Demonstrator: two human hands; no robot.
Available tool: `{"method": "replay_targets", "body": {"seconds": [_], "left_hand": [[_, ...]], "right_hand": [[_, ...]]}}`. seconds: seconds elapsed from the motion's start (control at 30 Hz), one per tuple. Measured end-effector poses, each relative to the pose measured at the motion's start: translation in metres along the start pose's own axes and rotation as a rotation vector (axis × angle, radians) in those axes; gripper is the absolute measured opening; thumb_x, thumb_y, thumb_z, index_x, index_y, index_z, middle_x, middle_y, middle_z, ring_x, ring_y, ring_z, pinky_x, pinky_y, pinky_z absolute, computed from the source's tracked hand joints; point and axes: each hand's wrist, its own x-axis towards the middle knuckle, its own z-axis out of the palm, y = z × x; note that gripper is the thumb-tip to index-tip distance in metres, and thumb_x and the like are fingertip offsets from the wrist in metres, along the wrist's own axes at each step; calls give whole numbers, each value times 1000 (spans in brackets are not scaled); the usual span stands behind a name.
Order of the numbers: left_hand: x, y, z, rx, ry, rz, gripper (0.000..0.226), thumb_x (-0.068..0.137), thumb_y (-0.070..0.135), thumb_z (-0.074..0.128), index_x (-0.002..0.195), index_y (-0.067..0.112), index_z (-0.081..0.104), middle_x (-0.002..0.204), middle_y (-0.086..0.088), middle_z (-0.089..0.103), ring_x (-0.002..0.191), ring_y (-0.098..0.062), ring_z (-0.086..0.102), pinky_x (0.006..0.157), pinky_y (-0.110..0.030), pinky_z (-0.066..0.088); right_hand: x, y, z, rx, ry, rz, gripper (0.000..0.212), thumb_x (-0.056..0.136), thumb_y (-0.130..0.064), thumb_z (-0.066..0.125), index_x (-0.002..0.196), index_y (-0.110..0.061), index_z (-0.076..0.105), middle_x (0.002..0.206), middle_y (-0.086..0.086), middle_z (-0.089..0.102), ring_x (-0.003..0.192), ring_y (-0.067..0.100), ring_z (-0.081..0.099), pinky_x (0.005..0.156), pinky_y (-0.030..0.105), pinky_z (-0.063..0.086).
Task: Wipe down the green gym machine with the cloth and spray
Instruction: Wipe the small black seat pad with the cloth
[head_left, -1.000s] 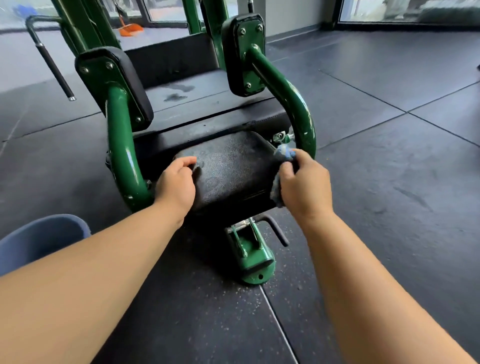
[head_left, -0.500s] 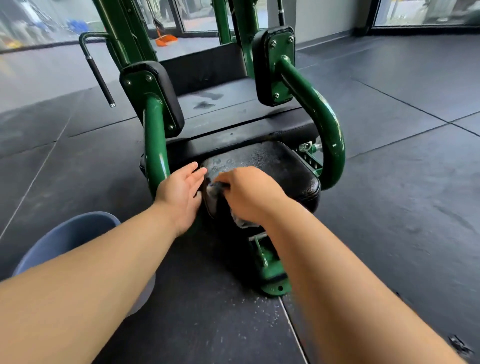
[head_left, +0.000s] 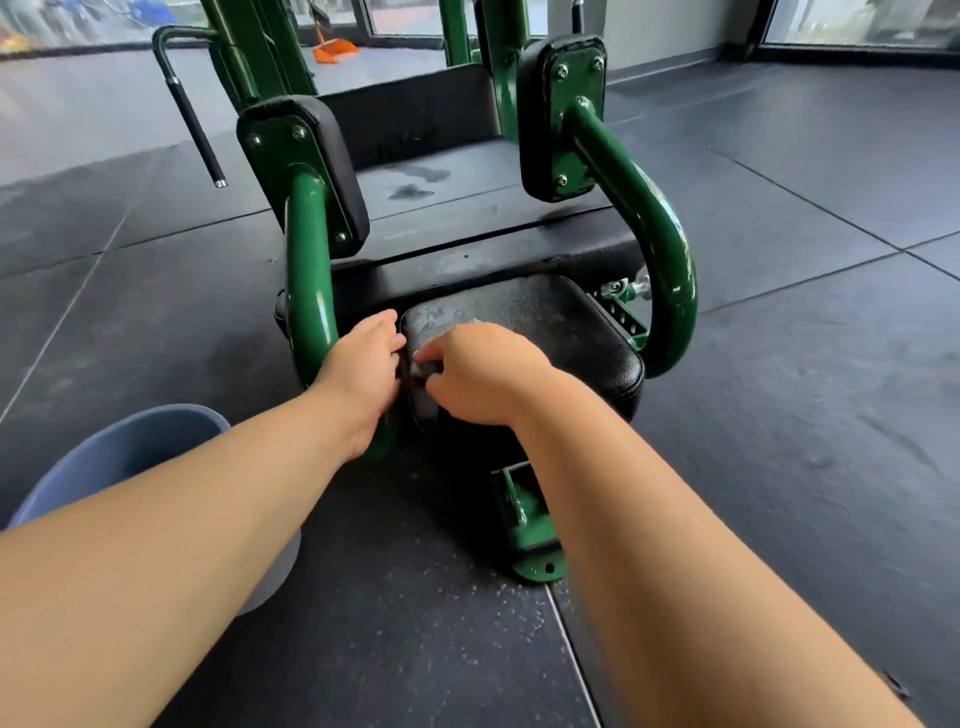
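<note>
Wiping the front left corner of the black seat pad (head_left: 545, 332) on the green gym machine (head_left: 662, 249), with the right hand (head_left: 483, 374) curled over the bunched cloth (head_left: 423, 400) and pressing it against that corner. Having crossed over from the pad's right edge a second ago, now arriving at its left side, so probably closing out the pad's front edge. Bracing with the left hand (head_left: 363, 364), fingers fairly straight, resting against the pad's left side just beside the cloth and gripping nothing. Leaving damp smears across the pad's top behind the cloth. Seeing no spray bottle anywhere. Working with a blue tub (head_left: 119, 457) on the floor, left of the pad and nearer the camera.
</note>
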Motion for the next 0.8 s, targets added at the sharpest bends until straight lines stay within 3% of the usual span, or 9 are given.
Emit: {"method": "replay_targets", "body": {"seconds": [0.03, 0.1, 0.17, 0.23, 0.33, 0.43, 0.6, 0.73, 0.8], "left_hand": [[0, -2, 6, 65, -1, 47, 41, 102, 25, 35, 142, 25, 44, 139, 6, 47, 128, -9, 40, 110, -30, 29], [-2, -6, 13, 190, 30, 157, 40, 100, 23, 38, 139, 25, 48, 141, 7, 48, 129, -7, 39, 112, -26, 25], [-11, -13, 25, 255, 84, 209, 42, 99, 20, 39, 140, 26, 46, 143, 6, 46, 129, -8, 39, 109, -23, 24], [-20, -26, 33, 250, 176, 194, 49, 96, 22, 42, 144, 30, 38, 147, 4, 42, 132, -14, 38, 111, -28, 26], [-32, -45, 38, -19, 210, -115, 50, 92, 38, 48, 141, 36, 38, 140, 2, 50, 121, -24, 51, 98, -48, 43], [-38, -47, 36, -206, 98, -302, 39, 91, 51, 51, 124, 31, 50, 125, 1, 59, 107, -27, 60, 75, -54, 54], [-37, -46, 33, -183, 78, -285, 39, 92, 54, 48, 125, 34, 47, 130, 5, 54, 111, -27, 57, 73, -56, 54], [-36, -50, 31, -166, 80, -266, 47, 85, 64, 47, 123, 37, 52, 127, 5, 59, 112, -25, 58, 73, -46, 53], [-40, -56, 28, -196, 90, -317, 56, 83, 73, 37, 123, 38, 55, 125, 5, 61, 111, -22, 57, 74, -39, 47]], "right_hand": [[-13, 8, 4, 52, 85, -3, 33, 86, -21, 52, 111, -34, 70, 115, 0, 68, 111, 24, 58, 92, 32, 44], [-32, 28, 9, 232, 509, 48, 29, 79, -16, 52, 95, -27, 74, 97, -3, 72, 96, 25, 63, 88, 35, 50], [-48, 68, 8, 555, 1028, 298, 30, 78, -10, 48, 94, -21, 72, 96, -4, 70, 92, 22, 64, 86, 38, 51], [-57, 102, 5, 994, 1250, 661, 29, 81, -8, 46, 97, -20, 67, 99, 1, 69, 90, 21, 65, 85, 37, 54], [-58, 126, 21, 1542, 915, 898, 15, 87, -10, 47, 80, -19, 57, 82, 4, 63, 66, 17, 57, 59, 26, 52], [-60, 119, 39, 1845, 679, 874, 17, 88, -10, 52, 75, -17, 61, 68, 2, 58, 59, 16, 52, 64, 29, 45], [-81, 109, 48, 2017, 638, 737, 25, 89, -9, 47, 67, -20, 56, 55, -3, 53, 47, 11, 47, 57, 24, 48], [-99, 94, 78, 2097, 138, 617, 4, 66, -4, 59, 63, -3, 56, 64, 13, 50, 51, 15, 48, 52, 15, 32], [-101, 77, 89, 2104, 50, 646, 15, 57, 0, 66, 71, -2, 61, 68, 10, 55, 61, 13, 51, 52, 12, 35]]}}
